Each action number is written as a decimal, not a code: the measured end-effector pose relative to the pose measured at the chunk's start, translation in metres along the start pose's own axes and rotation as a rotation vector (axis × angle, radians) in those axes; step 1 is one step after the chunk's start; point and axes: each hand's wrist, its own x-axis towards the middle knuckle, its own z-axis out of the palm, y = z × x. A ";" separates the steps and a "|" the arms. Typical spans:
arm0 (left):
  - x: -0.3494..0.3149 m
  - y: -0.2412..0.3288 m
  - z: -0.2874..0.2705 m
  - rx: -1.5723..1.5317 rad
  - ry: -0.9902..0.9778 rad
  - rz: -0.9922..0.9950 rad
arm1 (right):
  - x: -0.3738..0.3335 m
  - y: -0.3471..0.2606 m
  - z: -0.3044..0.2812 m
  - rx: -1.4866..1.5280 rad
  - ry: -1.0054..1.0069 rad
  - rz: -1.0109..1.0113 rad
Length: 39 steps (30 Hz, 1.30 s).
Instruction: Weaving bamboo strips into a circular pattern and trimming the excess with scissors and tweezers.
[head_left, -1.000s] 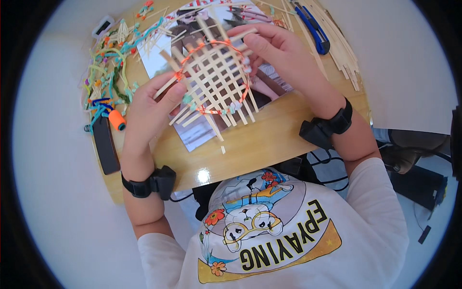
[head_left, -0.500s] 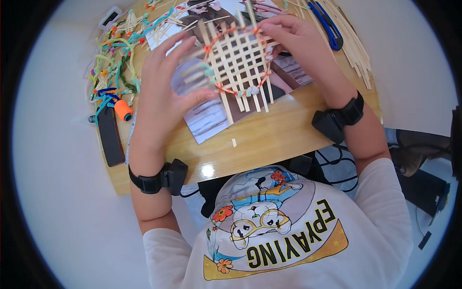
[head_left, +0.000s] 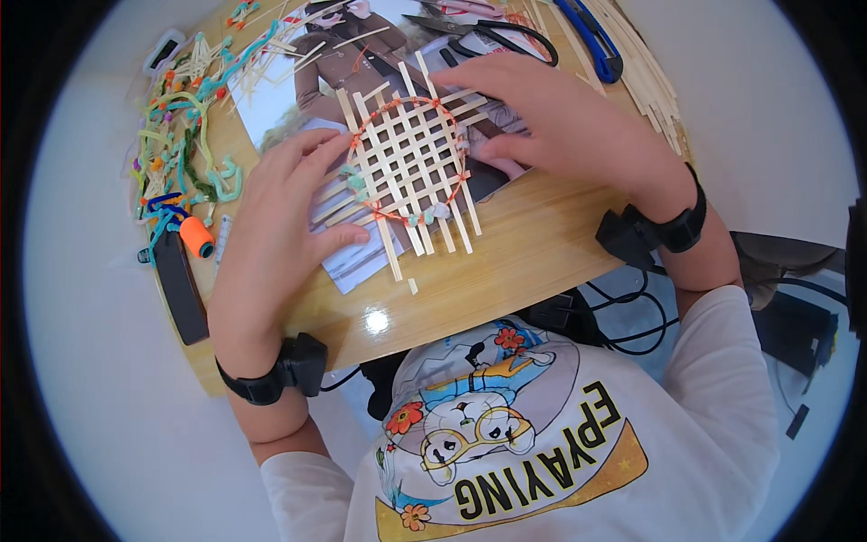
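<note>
A lattice woven from pale flat wooden strips (head_left: 406,161) lies over printed pictures between my hands. An orange-bound ring circles its weave, with mint and whitish bits along the left and lower rim. Strip ends stick out beyond the ring on all sides. My left hand (head_left: 287,203) curves round the left side, thumb and fingers spread, fingertips close to the ring. At the upper right, my right hand (head_left: 551,117) is also open, its index finger over the strip ends and its thumb apart from the lattice.
Black-handled scissors (head_left: 506,36) and a blue utility knife (head_left: 591,41) lie at the far right, beside a bundle of strips (head_left: 643,77). Coloured pipe cleaners (head_left: 185,126), an orange thread spool (head_left: 196,237) and a dark flat bar (head_left: 181,289) fill the left. A strip scrap (head_left: 413,286) lies nearer me.
The left strips, blurred before, are now sharp. Lattice and left hand appear lower and further left in view, as does the whole tabletop. My right hand's fingers have come off the ring's edge.
</note>
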 end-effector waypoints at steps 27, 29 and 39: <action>0.005 -0.007 0.009 -0.106 0.003 0.008 | 0.006 0.001 0.016 0.023 -0.021 -0.085; 0.003 -0.012 0.008 -0.149 -0.002 -0.002 | 0.006 0.003 0.018 0.062 0.006 -0.118; 0.005 -0.021 0.004 -0.116 -0.067 0.099 | 0.014 -0.020 -0.007 0.218 -0.174 0.023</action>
